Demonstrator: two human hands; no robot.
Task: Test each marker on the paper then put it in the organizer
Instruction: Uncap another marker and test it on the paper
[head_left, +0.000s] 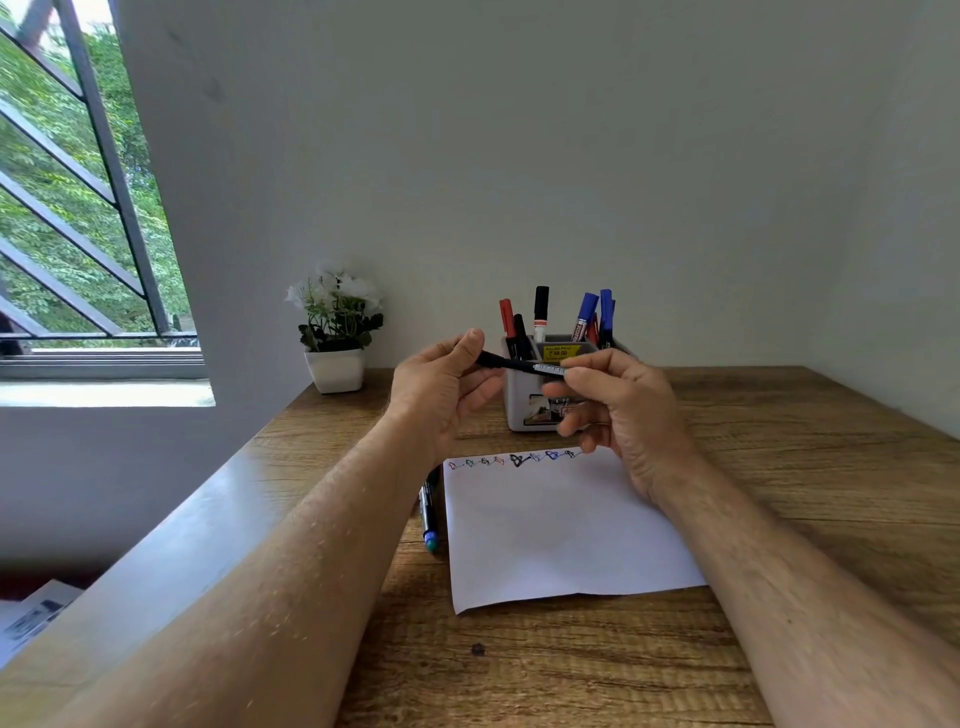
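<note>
- Two bare hands are raised above the wooden table (779, 467), holding one black marker (519, 365) between them, roughly level and crosswise in front of the organizer (519, 405).
- Left hand (441, 395): thumb and fingers pinch the marker's dark left end, the thumb lying on top.
- Right hand (618, 410): fingers curl round the marker's other end, where a white printed label shows; the lower fingers are loosely bent beneath it.
- Whether the cap is on or partly pulled off cannot be told from this angle.
- Behind the hands stands the grey organizer near the wall, with a yellow sticker (561, 352) on its rim. Several markers stand upright in it: red ones (506, 318) at the left, a black-capped one (541, 306) in the middle, blue ones (605, 312) at the right (which compartment each sits in is hard to tell).
- On the table nearer the person lies a white sheet of paper (561, 530), with a row of small scribbles (514, 460) in red, black and blue along its far edge.
- Just beside the paper's left edge lies another marker (429, 514) with a blue-green end, partly hidden by the left forearm.
- At the table's far left corner sits a small white pot of white flowers (336, 332), and further left a barred window (78, 208) shows green trees.
</note>
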